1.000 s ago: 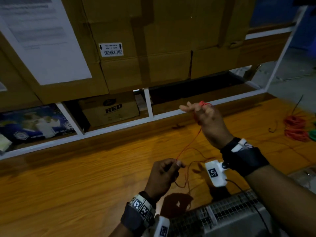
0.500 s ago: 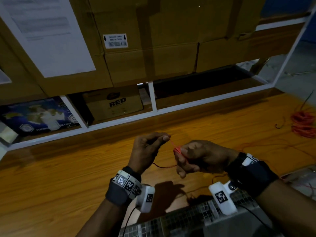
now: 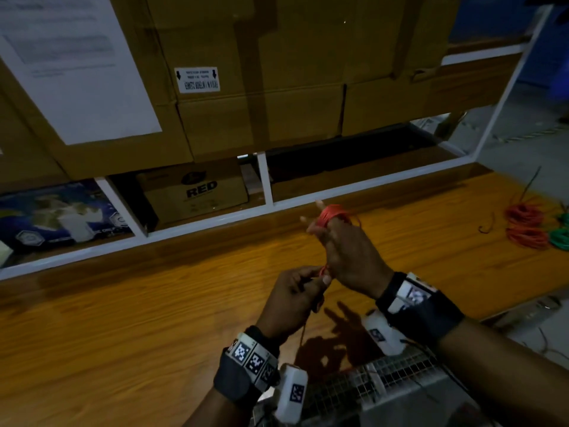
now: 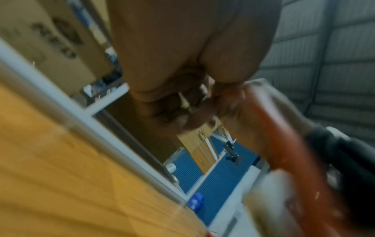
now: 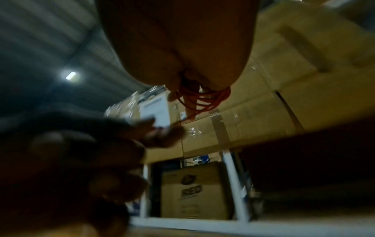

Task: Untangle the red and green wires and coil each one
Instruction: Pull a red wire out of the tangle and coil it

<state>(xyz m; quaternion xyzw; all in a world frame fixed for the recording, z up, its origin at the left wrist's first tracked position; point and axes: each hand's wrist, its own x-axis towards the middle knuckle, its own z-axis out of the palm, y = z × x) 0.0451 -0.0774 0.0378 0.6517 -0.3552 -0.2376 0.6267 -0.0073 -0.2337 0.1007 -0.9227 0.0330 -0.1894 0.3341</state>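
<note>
My right hand has lifted again, red wire looped around its fingers; my left hand pinches the trailing strand above the tabletop, adding 1 more turn.

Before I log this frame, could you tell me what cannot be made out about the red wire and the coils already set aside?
- Head view: how the red wire lies inside the right hand is hidden by the hand's back.
- Left wrist view: the left hand pinch is blurred.
- Head view: the green coils are cut off by the right edge; the red coils beside them are too small to count loops.
</note>
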